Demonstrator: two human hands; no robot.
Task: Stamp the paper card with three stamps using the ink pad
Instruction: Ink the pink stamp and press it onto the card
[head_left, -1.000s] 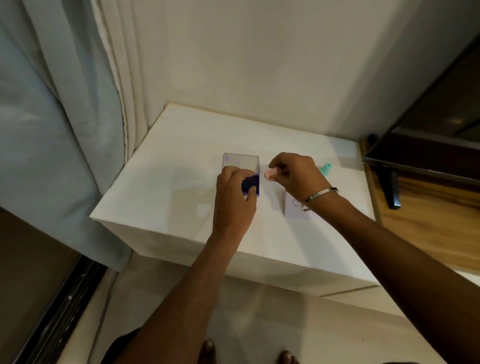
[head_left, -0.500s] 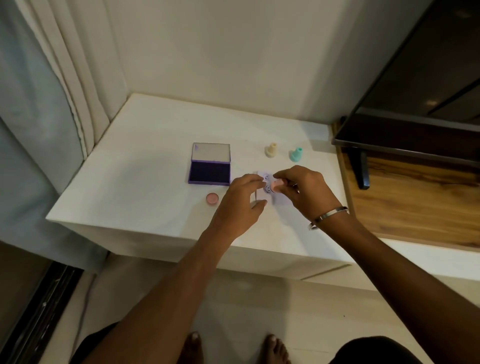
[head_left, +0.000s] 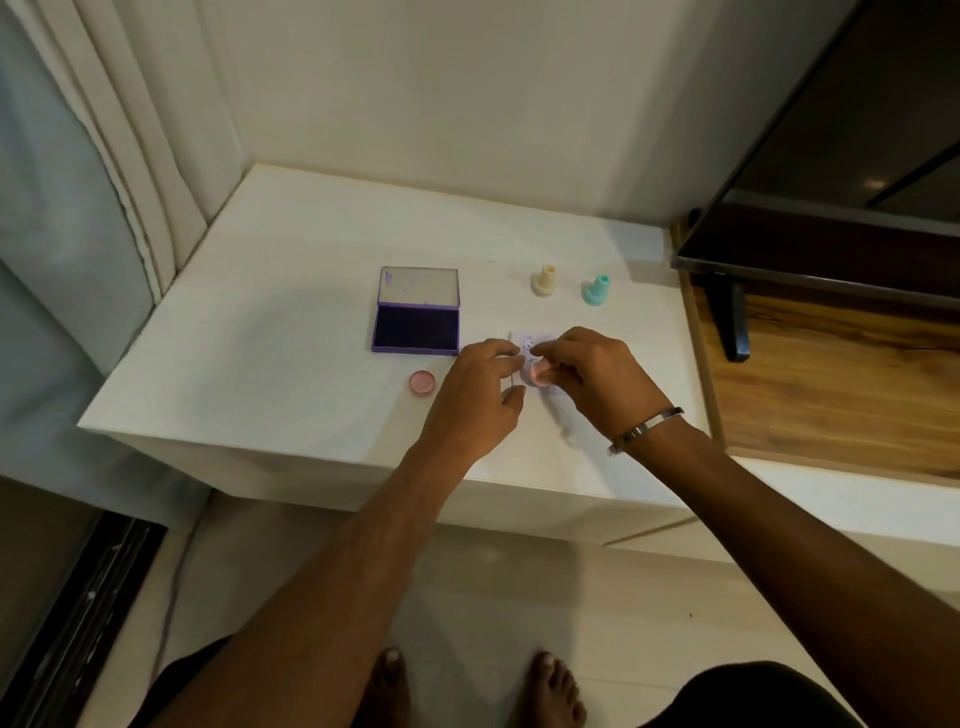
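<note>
A small white paper card (head_left: 530, 340) lies on the white table (head_left: 291, 364), mostly hidden under my hands; two round prints show on its far part. My right hand (head_left: 592, 379) grips a pink stamp (head_left: 537, 371) and holds it down on the card. The fingertips of my left hand (head_left: 478, 400) rest on the card's left edge. The purple ink pad (head_left: 416, 326) lies open to the left, its clear lid flat behind it. A cream stamp (head_left: 544, 280) and a teal stamp (head_left: 595, 289) stand upright at the back.
A round pink cap (head_left: 422, 383) lies on the table left of my left hand. A dark television with its stand (head_left: 730, 322) sits on a wooden shelf at the right. Curtains hang at the left. My bare feet show below the table's front edge.
My left hand left the ink pad and came to the card. My right hand brought the pink stamp from beside the pad down onto the card, a little nearer to me than half a second ago.
</note>
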